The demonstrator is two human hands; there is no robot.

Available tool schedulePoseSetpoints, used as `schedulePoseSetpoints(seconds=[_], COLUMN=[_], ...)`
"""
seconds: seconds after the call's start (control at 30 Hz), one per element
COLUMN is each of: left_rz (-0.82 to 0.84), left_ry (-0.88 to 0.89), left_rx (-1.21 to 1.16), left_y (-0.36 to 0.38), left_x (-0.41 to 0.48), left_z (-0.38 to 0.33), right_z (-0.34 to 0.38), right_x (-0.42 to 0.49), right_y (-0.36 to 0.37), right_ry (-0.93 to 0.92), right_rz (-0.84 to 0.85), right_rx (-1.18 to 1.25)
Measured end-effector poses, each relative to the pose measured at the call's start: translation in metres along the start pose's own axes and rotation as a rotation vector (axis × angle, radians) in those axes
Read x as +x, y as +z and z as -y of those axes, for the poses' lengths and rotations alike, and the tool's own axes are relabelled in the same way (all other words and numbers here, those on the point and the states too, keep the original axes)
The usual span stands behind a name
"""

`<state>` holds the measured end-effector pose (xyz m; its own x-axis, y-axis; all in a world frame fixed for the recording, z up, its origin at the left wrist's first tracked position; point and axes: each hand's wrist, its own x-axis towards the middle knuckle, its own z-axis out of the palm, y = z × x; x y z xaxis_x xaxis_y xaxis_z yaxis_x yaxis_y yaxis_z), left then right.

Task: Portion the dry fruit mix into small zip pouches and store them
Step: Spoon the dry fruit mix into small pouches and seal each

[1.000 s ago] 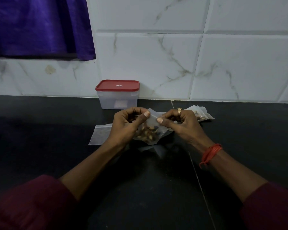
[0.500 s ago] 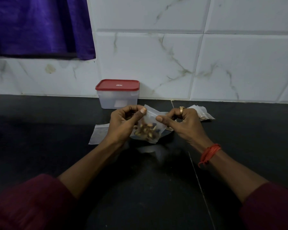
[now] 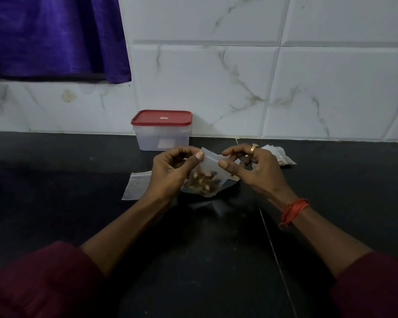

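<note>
One small clear zip pouch (image 3: 210, 165) is held up just above the black worktop (image 3: 55, 180), between two hands. A clump of brown dry fruit mix (image 3: 201, 182) sits in its lower half. The left hand (image 3: 170, 171) has its grip pinched on the pouch's upper left corner, thumb in front and curled fingers behind. The right hand (image 3: 255, 168) has its grip pinched on the upper right edge, thumb tip pressed to the front. That hand wears one ring (image 3: 253, 148), and one red thread band (image 3: 293, 212) circles its wrist.

One empty pouch (image 3: 136, 185) lies flat on the worktop, partly under the left hand. Behind the right hand lies a small pile of filled pouches (image 3: 282, 157); how many I cannot tell. One clear container (image 3: 162, 140) with one red lid (image 3: 161, 117) on it stands at the back against the white marbled tile wall (image 3: 308, 88). One purple curtain (image 3: 51, 35) hangs at the upper left. Two maroon sleeves show at the bottom corners.
</note>
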<state>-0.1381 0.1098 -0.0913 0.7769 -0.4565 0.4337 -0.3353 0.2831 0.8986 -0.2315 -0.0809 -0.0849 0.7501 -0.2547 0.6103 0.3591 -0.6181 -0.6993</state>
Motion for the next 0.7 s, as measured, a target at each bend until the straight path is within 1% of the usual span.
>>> schedulePoseSetpoints(seconds=[0.1,0.17,0.3,0.47,0.57,0.7], left_rz=[0.08,0.101,0.094,0.134,0.167,0.17], left_ry=[0.077,0.117,0.14,0.159,0.188,0.225], left_rx=[0.113,0.137,0.152,0.223,0.276,0.3], left_y=[0.005,0.006,0.006,0.004,0.004,0.005], left_x=[-0.004,-0.005,-0.006,-0.003,-0.001,0.001], left_z=[0.001,0.002,0.001,-0.002,-0.003,-0.006], right_z=[0.006,0.011,0.011,0.007,0.007,0.009], right_x=[-0.003,-0.004,-0.005,-0.005,-0.002,0.001], right_y=[0.006,0.011,0.016,0.018,0.019,0.021], right_ry=[-0.093,-0.128,-0.095,-0.049,-0.052,-0.073], right_rz=[0.01,-0.001,-0.028,-0.017,-0.017,-0.056], right_rx=[-0.023,-0.035,-0.023,-0.009,-0.02,-0.037])
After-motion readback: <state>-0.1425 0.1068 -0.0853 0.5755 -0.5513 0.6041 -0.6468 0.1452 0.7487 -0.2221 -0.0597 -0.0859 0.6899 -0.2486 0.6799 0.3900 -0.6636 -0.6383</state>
